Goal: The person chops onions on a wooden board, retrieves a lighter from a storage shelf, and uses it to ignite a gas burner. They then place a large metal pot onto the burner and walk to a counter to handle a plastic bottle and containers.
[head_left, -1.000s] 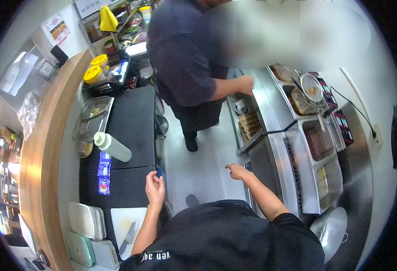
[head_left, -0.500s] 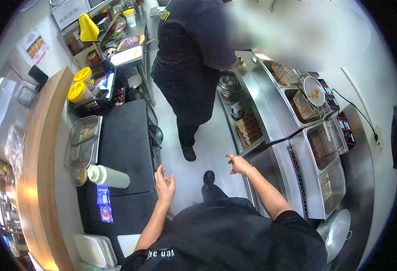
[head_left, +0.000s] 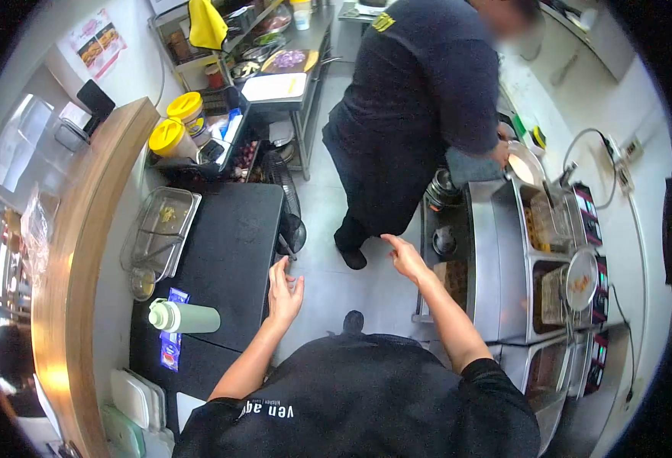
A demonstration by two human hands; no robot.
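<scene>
My left hand (head_left: 284, 295) hangs in the air beside the edge of the black counter (head_left: 233, 237), fingers loosely bent, thumb apart and nothing in it. Over the aisle floor, my right hand (head_left: 405, 259) is also bare, with the index finger stretched forward and the others partly curled. Neither hand touches anything. Closest to the left hand on the counter is a pale green bottle (head_left: 191, 317) lying on its side over blue-purple packets (head_left: 170, 351). A clear tray (head_left: 169, 229) with a few food scraps and tongs sits farther along.
A co-worker (head_left: 420, 99) in dark clothes stands ahead in the aisle, holding a pan (head_left: 525, 164) over the right side. Deep fryers (head_left: 546, 286) with baskets and a strainer (head_left: 581, 281) line the right. Yellow-lidded tubs (head_left: 174, 139) stand at the left, near a wooden ledge (head_left: 69, 267).
The view has shifted forward along the aisle. The co-worker has moved right toward the fryer line, and a pan is now visible in their hands. My hands stay empty in nearly the same pose.
</scene>
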